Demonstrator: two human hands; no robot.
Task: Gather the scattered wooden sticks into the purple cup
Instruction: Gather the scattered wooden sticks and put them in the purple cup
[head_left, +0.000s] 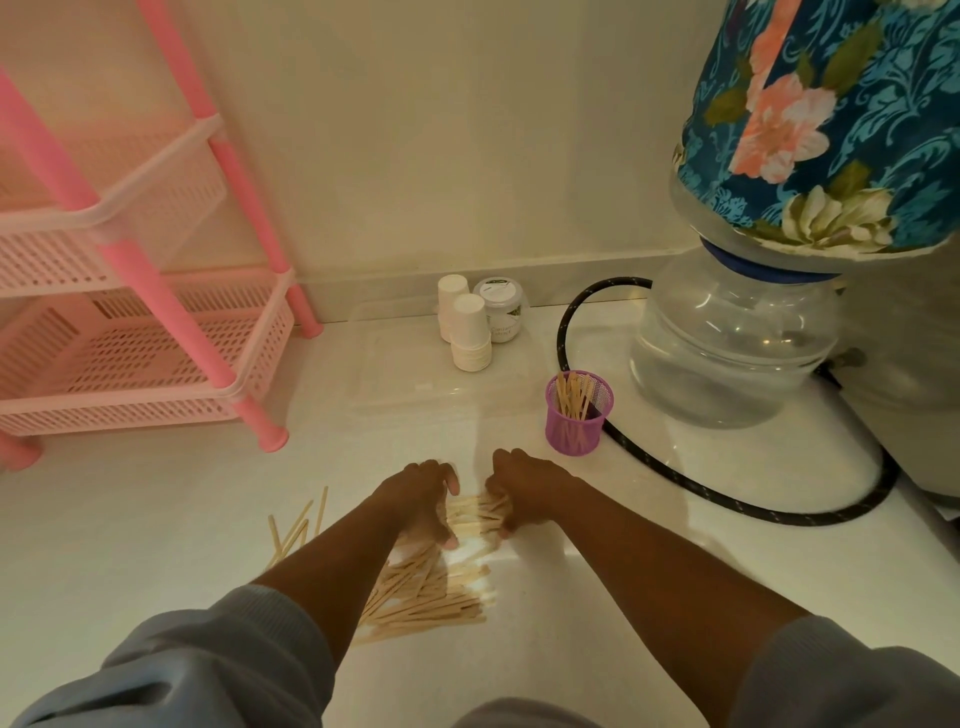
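Observation:
A purple mesh cup (577, 415) stands on the white floor, with several wooden sticks upright inside it. Below and left of the cup, my left hand (423, 499) and my right hand (522, 488) face each other, fingers curled around a bundle of wooden sticks (475, 514) pressed between them. A larger heap of sticks (426, 597) lies on the floor between my forearms. A few loose sticks (296, 527) lie to the left of my left arm.
A pink plastic rack (156, 312) stands at left. Stacked white paper cups (467, 332) and a small white jar (503, 312) sit by the wall. A clear water bottle (727, 332) under floral cloth is at right, a black hose (727, 499) looping behind the cup.

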